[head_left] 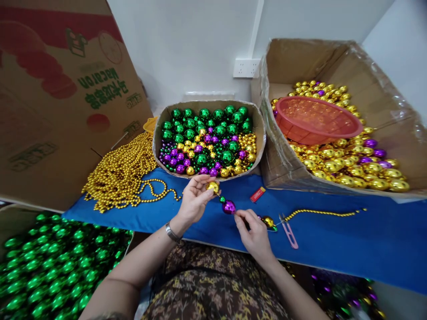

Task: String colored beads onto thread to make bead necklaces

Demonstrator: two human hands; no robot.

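My left hand (196, 198) pinches a large gold bead (212, 187) between thumb and fingers, just in front of the tray of beads. A small green bead (222, 199) and a large purple bead (228, 206) follow it on the same strand. At the purple bead's lower right side, my right hand (253, 233) has its thumb and forefinger pinched together; the cord there is too fine to make out. Beyond that hand the strand shows another gold bead (267, 222), partly hidden by the fingers. Pink thread snips (289, 232) lie on the blue cloth close by.
A cardboard tray (156, 153) of green, purple and gold beads stands ahead. Gold bead strings (125, 166) are heaped left. At right a big carton (267, 133) holds gold beads and a red basket (320, 118). A red packet (258, 194) and thin gold chain (320, 213) lie nearby.
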